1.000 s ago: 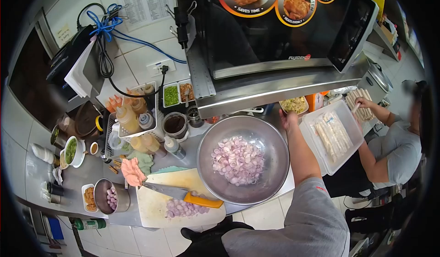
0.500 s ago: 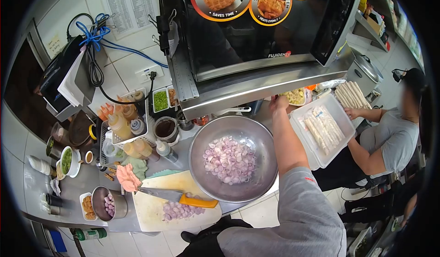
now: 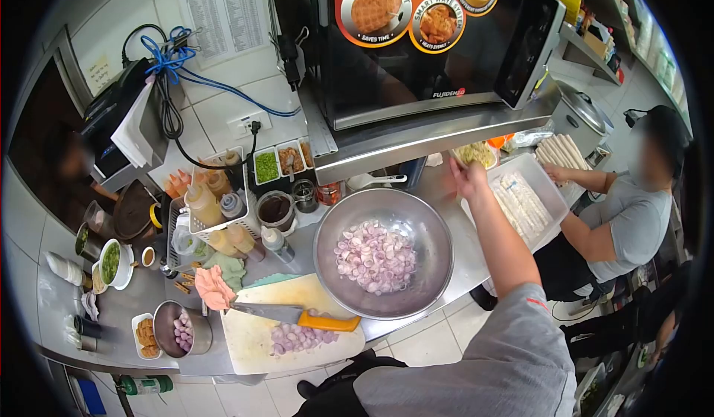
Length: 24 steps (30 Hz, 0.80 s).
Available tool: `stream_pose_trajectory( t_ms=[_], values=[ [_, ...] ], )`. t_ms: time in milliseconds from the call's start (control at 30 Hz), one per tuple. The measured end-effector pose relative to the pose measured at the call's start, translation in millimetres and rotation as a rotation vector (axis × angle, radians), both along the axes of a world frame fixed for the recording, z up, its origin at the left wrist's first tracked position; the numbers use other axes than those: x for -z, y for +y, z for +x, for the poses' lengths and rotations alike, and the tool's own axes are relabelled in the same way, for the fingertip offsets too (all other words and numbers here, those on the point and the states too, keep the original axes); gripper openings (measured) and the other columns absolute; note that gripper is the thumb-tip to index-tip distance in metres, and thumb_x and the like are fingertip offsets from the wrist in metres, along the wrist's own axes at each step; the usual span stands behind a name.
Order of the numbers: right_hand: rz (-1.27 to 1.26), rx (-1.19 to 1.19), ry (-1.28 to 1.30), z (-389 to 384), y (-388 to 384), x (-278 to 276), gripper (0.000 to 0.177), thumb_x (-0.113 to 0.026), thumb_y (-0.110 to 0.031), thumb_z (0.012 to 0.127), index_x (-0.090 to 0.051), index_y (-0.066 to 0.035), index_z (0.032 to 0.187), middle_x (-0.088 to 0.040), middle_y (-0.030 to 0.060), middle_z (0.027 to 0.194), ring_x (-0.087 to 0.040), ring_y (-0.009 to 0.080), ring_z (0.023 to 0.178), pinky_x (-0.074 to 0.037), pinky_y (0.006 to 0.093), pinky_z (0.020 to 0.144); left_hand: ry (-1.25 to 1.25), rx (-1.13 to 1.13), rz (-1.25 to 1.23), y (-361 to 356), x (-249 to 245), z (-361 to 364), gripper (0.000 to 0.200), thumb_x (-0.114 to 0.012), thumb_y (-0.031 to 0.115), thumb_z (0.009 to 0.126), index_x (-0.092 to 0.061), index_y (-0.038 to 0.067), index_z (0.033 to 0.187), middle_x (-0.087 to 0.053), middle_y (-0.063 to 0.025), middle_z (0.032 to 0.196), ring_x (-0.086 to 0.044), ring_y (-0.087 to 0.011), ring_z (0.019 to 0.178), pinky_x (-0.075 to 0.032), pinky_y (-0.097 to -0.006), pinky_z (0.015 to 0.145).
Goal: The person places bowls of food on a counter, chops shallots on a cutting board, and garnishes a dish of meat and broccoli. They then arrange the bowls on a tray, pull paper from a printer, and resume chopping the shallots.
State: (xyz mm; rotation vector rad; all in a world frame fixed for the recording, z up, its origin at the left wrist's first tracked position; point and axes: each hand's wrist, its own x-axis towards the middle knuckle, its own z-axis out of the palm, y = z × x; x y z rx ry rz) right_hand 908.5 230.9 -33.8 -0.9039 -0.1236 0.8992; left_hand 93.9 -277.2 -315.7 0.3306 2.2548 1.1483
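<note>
The right hand [image 3: 467, 179] is stretched out over the worktop [image 3: 297, 264], beyond the steel bowl [image 3: 435, 268] of sliced shallots [image 3: 375, 257] and just beside the white tray [image 3: 554, 198]. It is motion-blurred, so I cannot tell whether its fingers are apart or together, or whether they hold anything. The left hand is out of view.

Free desk [image 3: 470, 264]: bare strip at 3 o'clock of the steel bowl [image 3: 383, 253], before the white tray [image 3: 547, 183].
Overhead: microwave shelf [image 3: 416, 138] hangs low at 12 o'clock.
Blocked: bottle basket [image 3: 195, 227] at 9 o'clock, knife [image 3: 297, 314] at 7 o'clock.
</note>
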Motion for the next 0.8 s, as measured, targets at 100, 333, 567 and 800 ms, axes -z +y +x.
stream_pose_trajectory(
  t_ms=[100,333,567,800],
  values=[
    [-0.169,-0.1,-0.082,-7.1,-77.9,-9.3,0.034,-0.033,-0.007,0.1,-0.048,-0.004,0.13,-0.062,0.0122,0.114,-0.063,0.0219,0.095,-0.06,0.0342,0.081,0.048,0.298,0.093,51.2,-11.9,50.0,0.031,-0.051,0.022,0.096,-0.055,0.011,0.124,-0.064,-0.0129,0.092,-0.061,-0.0213,0.072,-0.048,-0.0298,0.061],
    [-0.371,-0.495,-0.445,-118.0,-270.8,-44.0,0.031,-0.038,-0.011,0.1,-0.045,0.0,0.128,-0.063,0.0128,0.106,-0.064,0.0177,0.083,-0.06,0.0325,0.072,-0.169,0.711,0.553,155.1,-162.8,164.8,0.02,-0.055,0.007,0.098,-0.064,-0.001,0.113,-0.064,-0.0074,0.102,-0.06,-0.014,0.08,-0.051,-0.0271,0.075],
    [-0.385,-1.1,-0.353,-366.3,-378.3,-5.7,0.041,-0.046,-0.008,0.096,-0.038,0.0,0.136,-0.062,0.0184,0.113,-0.069,0.0254,0.084,-0.063,0.0417,0.07,-0.972,1.03,0.53,153.7,-233.4,151.5,0.052,-0.032,0.039,0.108,-0.042,0.004,0.145,-0.053,-0.0098,0.14,-0.056,-0.0218,0.121,-0.044,-0.0362,0.105],
    [-0.409,-1.648,-0.351,-594.0,-419.3,59.6,0.046,-0.041,-0.014,0.101,-0.024,-0.007,0.144,-0.059,0.015,0.113,-0.066,0.0218,0.086,-0.062,0.0391,0.075,-0.976,0.413,0.467,43.0,-202.7,-11.7,0.058,-0.028,0.043,0.108,-0.047,-0.004,0.137,-0.056,-0.0157,0.133,-0.055,-0.0217,0.122,-0.042,-0.0343,0.107]
  ],
)
